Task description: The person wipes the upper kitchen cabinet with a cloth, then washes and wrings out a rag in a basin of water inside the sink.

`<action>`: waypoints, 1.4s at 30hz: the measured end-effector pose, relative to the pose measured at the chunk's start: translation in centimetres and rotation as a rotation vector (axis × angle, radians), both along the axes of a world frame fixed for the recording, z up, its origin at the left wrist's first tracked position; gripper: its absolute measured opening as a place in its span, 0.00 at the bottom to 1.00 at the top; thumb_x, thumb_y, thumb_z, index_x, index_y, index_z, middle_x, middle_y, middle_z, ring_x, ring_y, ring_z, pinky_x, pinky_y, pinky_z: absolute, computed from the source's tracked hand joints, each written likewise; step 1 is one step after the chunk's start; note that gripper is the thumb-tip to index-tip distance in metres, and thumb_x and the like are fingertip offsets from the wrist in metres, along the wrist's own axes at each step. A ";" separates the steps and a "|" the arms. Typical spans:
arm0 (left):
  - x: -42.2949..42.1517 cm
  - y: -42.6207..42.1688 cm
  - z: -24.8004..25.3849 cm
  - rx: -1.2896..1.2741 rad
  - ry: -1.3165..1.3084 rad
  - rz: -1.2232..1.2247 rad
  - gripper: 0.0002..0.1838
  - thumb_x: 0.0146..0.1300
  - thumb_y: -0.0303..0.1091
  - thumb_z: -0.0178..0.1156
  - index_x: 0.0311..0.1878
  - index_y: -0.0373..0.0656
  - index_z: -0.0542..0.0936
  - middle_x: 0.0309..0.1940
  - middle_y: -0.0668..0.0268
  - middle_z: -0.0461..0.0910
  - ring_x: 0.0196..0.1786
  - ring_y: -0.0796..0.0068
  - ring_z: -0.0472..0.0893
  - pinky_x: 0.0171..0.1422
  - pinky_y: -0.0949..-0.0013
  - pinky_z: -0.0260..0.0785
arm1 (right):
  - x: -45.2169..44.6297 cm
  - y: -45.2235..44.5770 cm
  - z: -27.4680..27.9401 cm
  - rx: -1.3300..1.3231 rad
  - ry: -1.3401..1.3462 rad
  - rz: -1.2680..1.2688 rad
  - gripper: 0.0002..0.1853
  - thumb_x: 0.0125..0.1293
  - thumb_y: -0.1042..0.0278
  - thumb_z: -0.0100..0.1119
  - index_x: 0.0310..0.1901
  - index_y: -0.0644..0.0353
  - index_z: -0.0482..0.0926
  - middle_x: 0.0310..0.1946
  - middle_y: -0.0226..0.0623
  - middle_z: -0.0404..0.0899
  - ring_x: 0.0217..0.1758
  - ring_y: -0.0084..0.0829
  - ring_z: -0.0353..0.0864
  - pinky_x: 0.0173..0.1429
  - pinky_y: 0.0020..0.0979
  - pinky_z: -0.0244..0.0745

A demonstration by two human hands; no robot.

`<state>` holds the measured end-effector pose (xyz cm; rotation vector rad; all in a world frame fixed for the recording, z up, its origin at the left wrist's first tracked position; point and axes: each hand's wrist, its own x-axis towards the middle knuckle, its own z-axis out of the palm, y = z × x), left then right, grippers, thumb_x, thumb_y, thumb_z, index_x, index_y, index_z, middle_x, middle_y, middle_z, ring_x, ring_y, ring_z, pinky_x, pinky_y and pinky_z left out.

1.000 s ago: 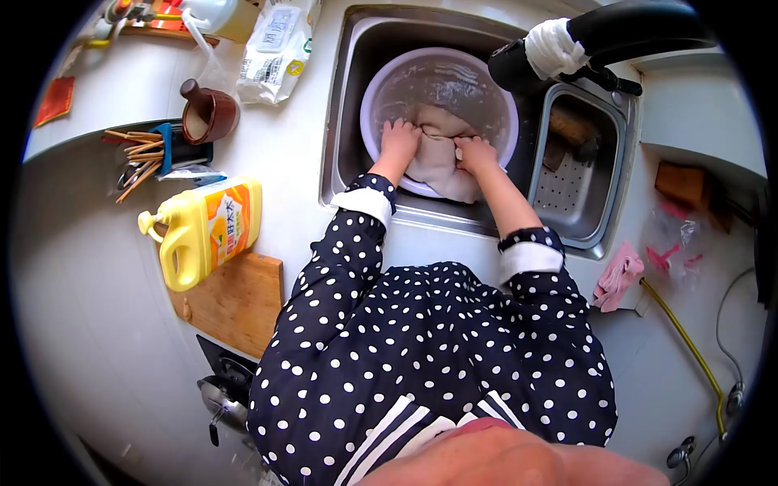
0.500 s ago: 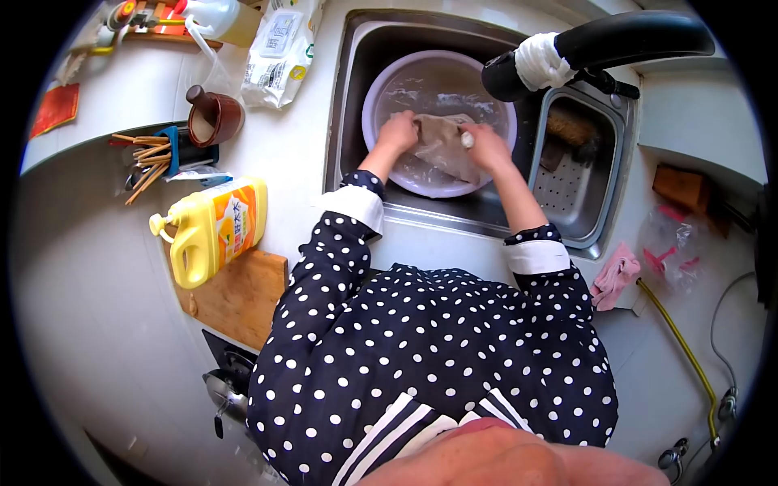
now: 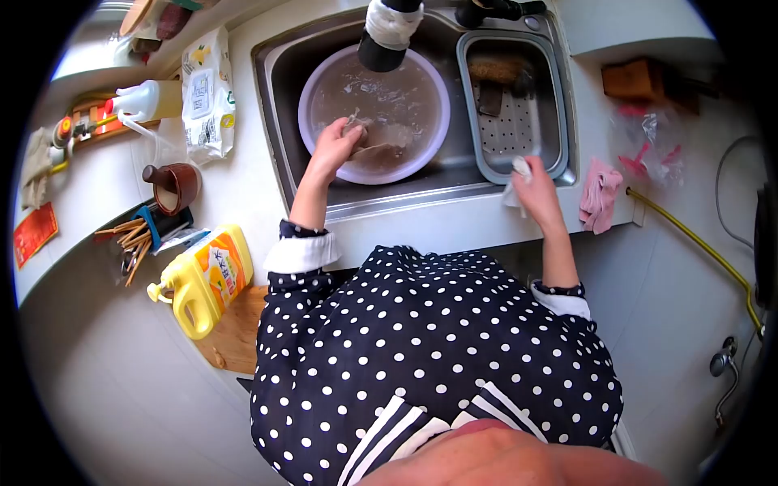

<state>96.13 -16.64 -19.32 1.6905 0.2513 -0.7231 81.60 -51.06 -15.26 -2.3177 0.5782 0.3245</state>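
A round lilac basin with cloudy water stands in the steel sink. My left hand is at the basin's near left side, its fingers closed on a wet greyish-beige cloth that lies partly in the water. Away to the right, my right hand pinches a crumpled white cloth or wipe over the sink's front edge, just below the small drainer basket. Most of the white piece is bunched, so its kind is unclear. A folded pink cloth lies on the counter right of that hand.
The wrapped black faucet overhangs the basin. A drainer basket holding a brown scrubber sits at the sink's right. Leftward are a wipes pack, a brown mortar and a yellow detergent jug.
My right hand has left the basin and moved right to the sink's front edge with the white piece. My left hand stays on the cloth, now lower in the water. The view has shifted.
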 end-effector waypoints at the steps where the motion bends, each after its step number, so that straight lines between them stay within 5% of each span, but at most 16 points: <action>1: -0.4 0.3 1.2 -0.049 -0.004 0.022 0.16 0.66 0.33 0.55 0.53 0.36 0.74 0.41 0.65 0.80 0.42 0.79 0.78 0.46 0.76 0.70 | -1.5 -1.8 -0.1 0.014 0.065 -0.019 0.20 0.59 0.62 0.59 0.51 0.61 0.71 0.43 0.52 0.78 0.48 0.50 0.78 0.54 0.41 0.71; 4: -0.9 1.2 0.3 -0.054 -0.142 0.124 0.13 0.64 0.33 0.56 0.47 0.35 0.78 0.36 0.64 0.81 0.40 0.79 0.77 0.47 0.76 0.69 | -4.4 -2.9 0.0 -0.105 0.083 -0.107 0.25 0.59 0.62 0.60 0.57 0.60 0.69 0.51 0.52 0.73 0.55 0.50 0.73 0.59 0.40 0.67; 7: 0.1 0.5 -5.4 0.445 -0.566 0.068 0.14 0.61 0.31 0.54 0.48 0.38 0.80 0.40 0.52 0.82 0.45 0.58 0.81 0.52 0.64 0.71 | -5.7 -2.3 -0.4 -0.318 -0.017 -0.046 0.29 0.60 0.60 0.62 0.62 0.59 0.67 0.61 0.52 0.65 0.63 0.50 0.64 0.67 0.42 0.58; 9: 0.5 -0.7 -9.6 0.615 -0.405 -0.096 0.15 0.59 0.32 0.53 0.48 0.47 0.82 0.44 0.50 0.80 0.49 0.50 0.78 0.54 0.58 0.70 | -5.1 -0.6 0.4 -0.400 -0.128 -0.018 0.28 0.60 0.60 0.61 0.61 0.59 0.68 0.61 0.52 0.64 0.64 0.49 0.63 0.69 0.42 0.56; 12: -0.1 -2.5 -13.3 0.782 -0.191 -0.412 0.15 0.59 0.35 0.53 0.47 0.56 0.83 0.41 0.54 0.81 0.48 0.51 0.79 0.53 0.56 0.71 | -3.4 2.0 1.6 -0.250 -0.179 0.022 0.27 0.61 0.62 0.61 0.61 0.58 0.69 0.63 0.51 0.63 0.64 0.50 0.64 0.68 0.42 0.57; 15: 0.2 -1.8 -14.2 0.720 -0.153 -0.405 0.12 0.60 0.34 0.56 0.46 0.49 0.84 0.32 0.56 0.83 0.37 0.60 0.83 0.42 0.61 0.73 | -1.2 5.2 1.8 -0.089 -0.250 0.148 0.26 0.61 0.63 0.61 0.61 0.57 0.69 0.63 0.49 0.63 0.63 0.49 0.66 0.67 0.42 0.60; 17: 0.9 -1.9 -11.4 0.394 -0.033 -0.205 0.11 0.60 0.33 0.59 0.44 0.42 0.83 0.27 0.61 0.82 0.30 0.71 0.80 0.35 0.68 0.70 | 1.0 7.9 2.1 0.100 -0.279 0.241 0.27 0.59 0.65 0.63 0.60 0.56 0.70 0.62 0.47 0.64 0.60 0.46 0.69 0.64 0.40 0.65; 21: -0.1 -2.5 1.6 0.021 -0.042 0.018 0.11 0.60 0.32 0.63 0.40 0.33 0.82 0.23 0.72 0.77 0.24 0.87 0.71 0.27 0.79 0.62 | 6.0 14.3 2.5 0.540 -0.210 0.337 0.35 0.56 0.67 0.64 0.66 0.54 0.62 0.61 0.44 0.66 0.52 0.44 0.76 0.57 0.36 0.72; 24: -1.3 -2.1 7.0 -0.130 -0.080 -0.037 0.13 0.63 0.35 0.61 0.45 0.36 0.80 0.29 0.74 0.78 0.28 0.87 0.72 0.32 0.82 0.63 | 9.6 17.0 0.4 0.515 -0.396 0.362 0.30 0.56 0.73 0.60 0.62 0.50 0.65 0.50 0.48 0.75 0.47 0.48 0.79 0.51 0.39 0.74; 26: -1.8 -1.7 8.4 -0.207 -0.195 0.095 0.22 0.64 0.35 0.61 0.59 0.36 0.70 0.36 0.69 0.80 0.32 0.85 0.76 0.37 0.82 0.67 | 11.2 17.9 0.4 0.440 -0.485 0.310 0.24 0.55 0.79 0.54 0.54 0.48 0.70 0.41 0.49 0.79 0.46 0.52 0.78 0.47 0.43 0.74; 29: -2.5 0.6 8.7 -0.256 -0.202 0.295 0.31 0.66 0.34 0.58 0.68 0.39 0.58 0.45 0.63 0.80 0.37 0.82 0.78 0.43 0.81 0.69 | 12.7 17.3 -2.7 0.292 -0.361 0.348 0.18 0.56 0.77 0.52 0.49 0.51 0.75 0.42 0.48 0.79 0.47 0.51 0.78 0.49 0.43 0.73; 35: -5.4 3.4 6.8 -0.229 0.006 0.385 0.24 0.69 0.37 0.54 0.65 0.42 0.64 0.52 0.62 0.76 0.47 0.78 0.77 0.50 0.75 0.70 | 12.0 17.5 -18.0 0.016 0.066 0.616 0.12 0.59 0.72 0.49 0.41 0.55 0.81 0.43 0.47 0.80 0.48 0.50 0.78 0.52 0.44 0.72; 38: -6.3 3.4 6.1 -0.291 0.132 0.488 0.24 0.70 0.38 0.51 0.66 0.43 0.63 0.58 0.58 0.71 0.56 0.69 0.75 0.56 0.66 0.69 | 12.6 17.5 -17.6 -0.037 0.220 0.586 0.12 0.59 0.72 0.50 0.44 0.56 0.80 0.44 0.47 0.80 0.50 0.49 0.77 0.53 0.43 0.72; 42: -5.9 2.7 0.5 -0.520 0.424 0.576 0.36 0.66 0.46 0.56 0.71 0.46 0.52 0.69 0.49 0.51 0.65 0.47 0.66 0.61 0.46 0.65 | 13.4 16.8 -10.1 0.248 -0.048 0.545 0.13 0.61 0.73 0.54 0.48 0.63 0.75 0.42 0.47 0.80 0.45 0.41 0.79 0.51 0.34 0.72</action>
